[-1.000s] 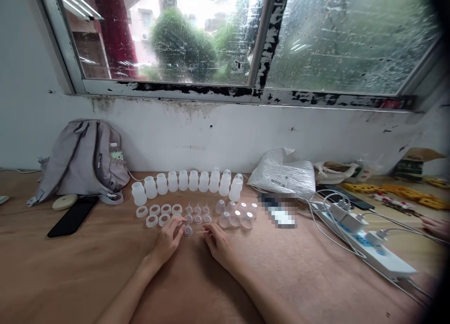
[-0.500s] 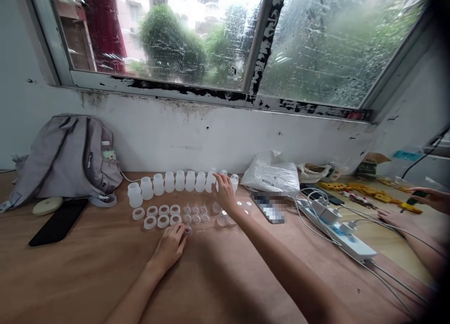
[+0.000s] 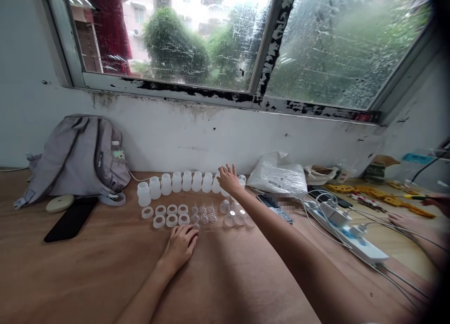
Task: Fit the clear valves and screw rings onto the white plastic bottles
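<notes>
Far left of the wooden bench (image 3: 70, 282), at its back edge: grey backpack (image 3: 77, 160) against the wall; in front, a cream round disc (image 3: 59, 203) beside a black slab-like phone (image 3: 70, 219). Next, near the back edge, a curving row of frosted bottles (image 3: 176, 182), upright, the right end partly hidden by an arm. Nearer the front edge, translucent rings (image 3: 159, 221) lie in two rows. Left hand (image 3: 182, 245) palm down, fingers close together, tips at the nearest of the clear teats (image 3: 204, 218), which sit just right of the rings; cannot tell whether it pinches that teat. Right hand (image 3: 230, 180) at the bottle row's right end, fingers spread apart; contact with a bottle unclear. Clear domed caps (image 3: 229, 219) below its forearm, partly covered. Then a silvery padded bag (image 3: 279, 176) at the back edge, white power strip (image 3: 365, 249) with plugged-in chargers, and a co-worker's hand (image 3: 402, 222) near yellow pieces (image 3: 390, 200).
</notes>
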### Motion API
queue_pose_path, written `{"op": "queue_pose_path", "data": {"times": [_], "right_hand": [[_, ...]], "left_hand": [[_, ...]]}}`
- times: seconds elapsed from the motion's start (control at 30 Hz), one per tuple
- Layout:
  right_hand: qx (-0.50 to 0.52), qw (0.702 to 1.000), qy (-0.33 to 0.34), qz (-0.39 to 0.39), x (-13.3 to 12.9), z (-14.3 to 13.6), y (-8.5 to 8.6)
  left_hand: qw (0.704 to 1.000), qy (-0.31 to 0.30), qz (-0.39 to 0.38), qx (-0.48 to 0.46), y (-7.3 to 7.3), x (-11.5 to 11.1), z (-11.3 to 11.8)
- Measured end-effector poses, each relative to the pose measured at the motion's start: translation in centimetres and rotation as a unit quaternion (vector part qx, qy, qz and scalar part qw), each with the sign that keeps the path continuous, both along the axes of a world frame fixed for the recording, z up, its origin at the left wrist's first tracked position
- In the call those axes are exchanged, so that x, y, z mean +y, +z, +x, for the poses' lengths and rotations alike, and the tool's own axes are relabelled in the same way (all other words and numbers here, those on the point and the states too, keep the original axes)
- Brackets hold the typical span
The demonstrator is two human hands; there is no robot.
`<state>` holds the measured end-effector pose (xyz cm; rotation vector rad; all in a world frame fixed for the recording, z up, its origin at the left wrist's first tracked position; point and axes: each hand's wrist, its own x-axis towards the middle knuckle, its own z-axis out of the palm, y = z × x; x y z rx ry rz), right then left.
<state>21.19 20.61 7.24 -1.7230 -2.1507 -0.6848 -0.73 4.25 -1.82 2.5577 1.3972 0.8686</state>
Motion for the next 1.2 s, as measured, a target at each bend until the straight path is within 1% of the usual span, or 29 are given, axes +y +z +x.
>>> {"op": "queue_pose_path", "data": {"times": [0.13,0.23,0.33,0.4,0.47,0.5,0.57,0.6,0.63,0.7,0.73,0.77,0.8,0.83,0.87,0.93,1.0,1.03,1.1,1.2], "right_hand": [[0.028,0.999,0.020,-0.019,-1.0,-0.1,0.3],[0.039,0.999,0.036,-0.015,-2.1,0.0,1.3],[0.106,0.991,0.075,0.031,-4.5,0.5,2.5],[0.189,0.972,0.112,0.085,-7.0,0.7,2.9],[0.282,0.941,0.155,0.106,-9.9,0.8,2.6],[0.332,0.924,0.165,0.092,-11.4,0.6,2.1],[0.426,0.887,0.177,0.021,-14.0,0.1,0.4],[0.474,0.859,0.189,-0.028,-15.1,-0.3,-0.7],[0.524,0.824,0.203,-0.072,-15.9,-0.7,-1.8],[0.607,0.756,0.209,-0.128,-16.9,-1.4,-4.0],[0.638,0.728,0.202,-0.149,-17.2,-1.7,-5.0],[0.660,0.706,0.191,-0.172,-17.4,-1.9,-5.8],[0.670,0.693,0.180,-0.195,-17.6,-2.0,-6.5],[0.672,0.689,0.169,-0.212,-17.7,-1.9,-7.1],[0.667,0.694,0.159,-0.218,-17.8,-1.9,-7.5],[0.640,0.727,0.150,-0.196,-17.9,-1.6,-8.0],[0.602,0.768,0.153,-0.157,-18.0,-1.2,-8.2],[0.584,0.784,0.156,-0.142,-18.1,-1.1,-8.2],[0.558,0.804,0.165,-0.123,-18.2,-0.8,-8.1],[0.537,0.816,0.189,-0.103,-18.3,-0.5,-7.6]], "left_hand": [[1.000,-0.003,0.019,-0.012,0.0,0.0,-0.1],[0.997,-0.026,0.052,-0.042,0.2,-0.1,-0.1],[0.990,-0.046,0.111,-0.075,0.4,-0.4,0.0],[0.982,-0.039,0.157,-0.096,0.4,-0.8,0.2],[0.974,-0.014,0.195,-0.114,0.6,-1.2,0.4],[0.970,-0.002,0.209,-0.121,0.6,-1.3,0.5],[0.967,0.014,0.222,-0.128,0.7,-1.5,0.7],[0.967,0.017,0.220,-0.127,0.8,-1.5,0.7],[0.970,0.015,0.211,-0.123,0.8,-1.5,0.8],[0.976,0.000,0.182,-0.117,0.9,-1.4,0.7],[0.979,-0.018,0.167,-0.114,0.9,-1.3,0.6],[0.981,-0.042,0.155,-0.111,0.9,-1.3,0.6],[0.981,-0.068,0.146,-0.108,1.0,-1.4,0.5],[0.980,-0.093,0.140,-0.104,1.0,-1.5,0.4],[0.979,-0.115,0.133,-0.101,1.1,-1.7,0.4],[0.978,-0.145,0.111,-0.105,1.4,-2.1,0.4],[0.977,-0.161,0.063,-0.127,1.7,-2.5,0.6],[0.976,-0.162,0.029,-0.142,1.9,-2.7,0.7],[0.972,-0.146,-0.056,-0.177,2.2,-3.0,1.0],[0.951,-0.117,-0.169,-0.230,2.5,-3.3,1.5]]}}
